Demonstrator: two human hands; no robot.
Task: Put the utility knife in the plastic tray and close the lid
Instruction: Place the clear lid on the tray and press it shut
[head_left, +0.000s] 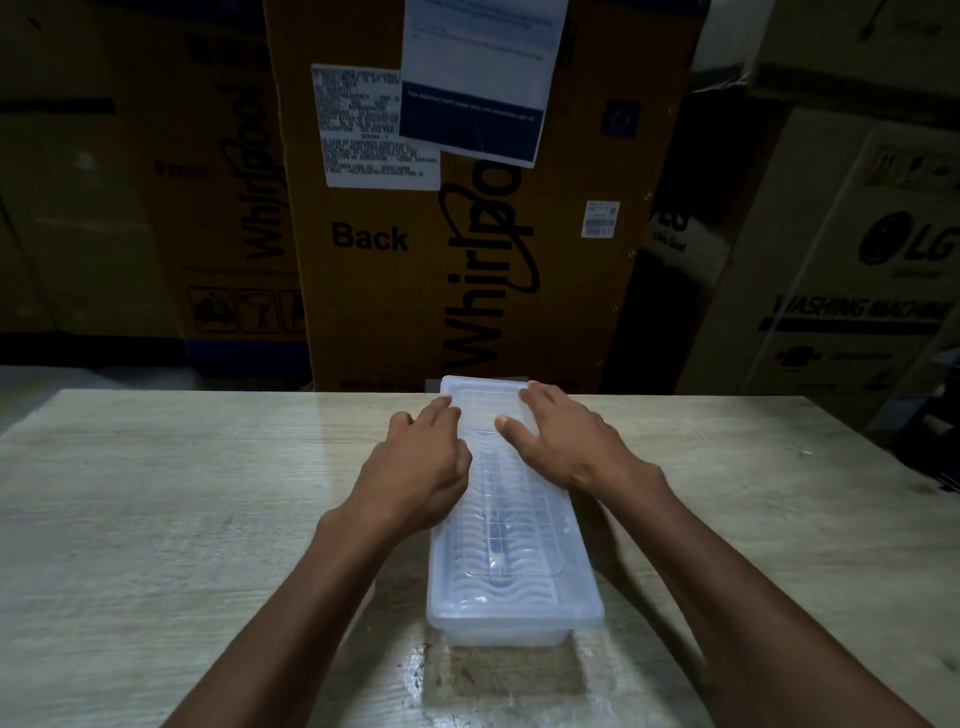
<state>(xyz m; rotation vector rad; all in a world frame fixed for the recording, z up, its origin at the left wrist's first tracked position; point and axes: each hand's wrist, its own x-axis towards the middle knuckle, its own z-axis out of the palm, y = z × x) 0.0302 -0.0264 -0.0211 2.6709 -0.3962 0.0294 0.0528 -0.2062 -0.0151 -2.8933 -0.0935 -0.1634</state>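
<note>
A long translucent plastic tray (519, 618) lies lengthwise in the middle of the wooden table, its clear lid (485, 395) down over it. Through the lid a dark slim shape, the utility knife (498, 525), shows faintly inside. My left hand (421, 467) rests flat on the lid's left side near the far end, fingers spread. My right hand (561, 447) presses the lid's right side at the far end, fingers reaching the far corner. Neither hand grips anything.
The pale wooden table (182, 519) stretches left and right of the tray. Tall cardboard appliance boxes (467, 208) stand close behind the table's far edge, with more boxes (857, 260) at the right.
</note>
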